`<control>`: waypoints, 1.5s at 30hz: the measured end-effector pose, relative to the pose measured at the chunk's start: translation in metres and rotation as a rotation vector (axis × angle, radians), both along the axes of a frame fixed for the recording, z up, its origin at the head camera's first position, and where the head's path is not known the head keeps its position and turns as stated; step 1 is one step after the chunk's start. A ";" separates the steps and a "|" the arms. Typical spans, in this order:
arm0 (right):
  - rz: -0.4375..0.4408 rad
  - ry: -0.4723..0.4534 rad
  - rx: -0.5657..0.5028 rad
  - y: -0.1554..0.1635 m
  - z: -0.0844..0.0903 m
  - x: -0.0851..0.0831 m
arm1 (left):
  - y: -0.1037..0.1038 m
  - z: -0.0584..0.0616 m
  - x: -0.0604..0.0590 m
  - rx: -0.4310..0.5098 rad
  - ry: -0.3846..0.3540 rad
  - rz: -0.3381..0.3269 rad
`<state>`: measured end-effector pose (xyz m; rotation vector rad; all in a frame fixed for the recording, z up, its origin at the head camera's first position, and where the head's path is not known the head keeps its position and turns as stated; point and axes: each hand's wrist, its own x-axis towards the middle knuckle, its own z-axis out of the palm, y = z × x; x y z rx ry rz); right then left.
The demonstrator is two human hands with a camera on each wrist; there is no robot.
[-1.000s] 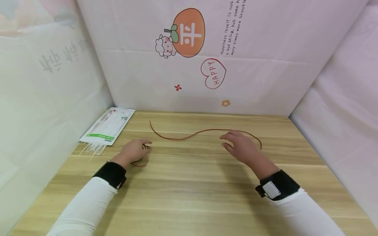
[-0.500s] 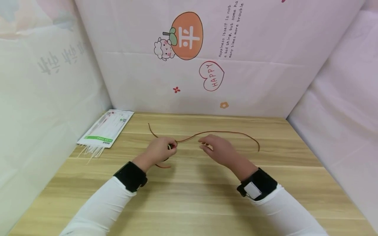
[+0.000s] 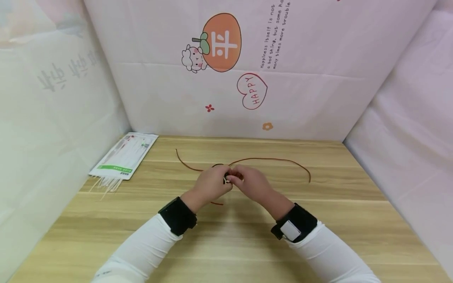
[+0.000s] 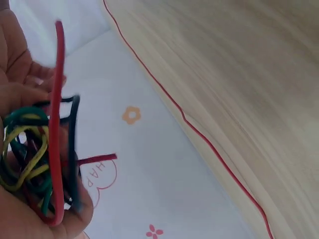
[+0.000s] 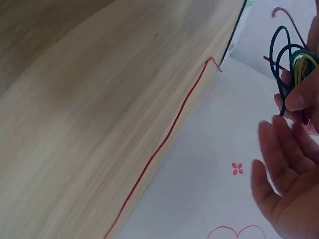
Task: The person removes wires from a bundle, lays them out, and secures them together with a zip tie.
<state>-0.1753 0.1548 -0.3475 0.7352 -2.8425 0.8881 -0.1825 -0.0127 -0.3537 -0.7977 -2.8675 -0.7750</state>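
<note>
My left hand [image 3: 212, 184] grips a coiled bundle of thin coloured wires [image 4: 27, 164], with red, yellow, green and dark blue strands. A red end [image 4: 60, 64] stands up out of the bundle, and loops stick out past the fingers. My right hand [image 3: 253, 184] is right beside it over the middle of the table, its fingertips close to the bundle. In the right wrist view its fingers [image 5: 276, 149] are spread loosely with nothing between them. A long red wire [image 3: 272, 158] lies in a wavy line on the table, its middle partly hidden behind the hands.
A white packet [image 3: 122, 155] with a green stripe lies at the back left of the wooden table [image 3: 247, 243]. Several thin white strips [image 3: 107, 183] poke out of its near end. White printed sheets [image 3: 159, 98] wall in the back and both sides.
My left hand has moved right along the table with the wire bundle, and my right hand has come left to meet it. The long red wire and the packet stay in place.
</note>
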 end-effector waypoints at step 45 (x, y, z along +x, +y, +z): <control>0.016 0.260 -0.013 0.035 -0.006 -0.011 | -0.028 0.000 0.008 -0.052 0.020 -0.032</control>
